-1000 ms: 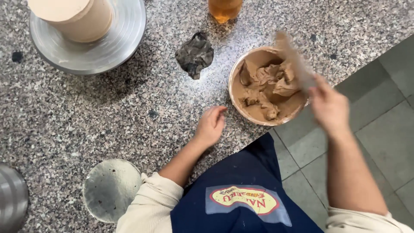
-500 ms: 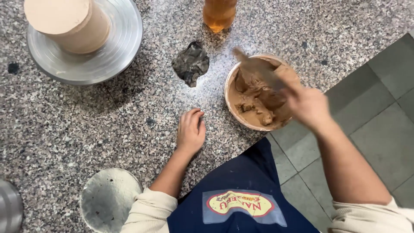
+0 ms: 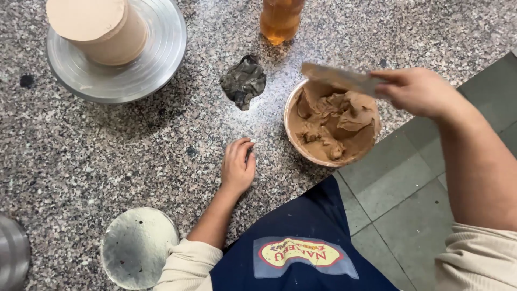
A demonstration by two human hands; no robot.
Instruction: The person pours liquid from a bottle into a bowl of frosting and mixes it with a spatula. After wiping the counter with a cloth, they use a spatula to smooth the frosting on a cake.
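My right hand [image 3: 417, 91] grips a flat spatula [image 3: 339, 78] smeared with brown cream, its blade held level over a round bowl [image 3: 295, 141] of brown frosting [image 3: 336, 121]. My left hand [image 3: 238, 166] rests palm down on the speckled granite counter [image 3: 107, 156], fingers loosely curled, holding nothing, a little left of the bowl. At the back left a frosted round cake [image 3: 99, 29] stands on a metal turntable [image 3: 145, 70].
A crumpled dark wrapper [image 3: 243, 81] lies between the turntable and the bowl. An amber bottle [image 3: 280, 20] stands at the back. A round silver cake board [image 3: 137, 248] lies near the counter's front edge, and a metal vessel [image 3: 12, 258] shows at the far left. Grey floor tiles [image 3: 398, 215] lie to the right.
My right hand has swung the spatula from upright over the bowl to lying level across its rim. My left hand has slid slightly left and nearer me on the counter.
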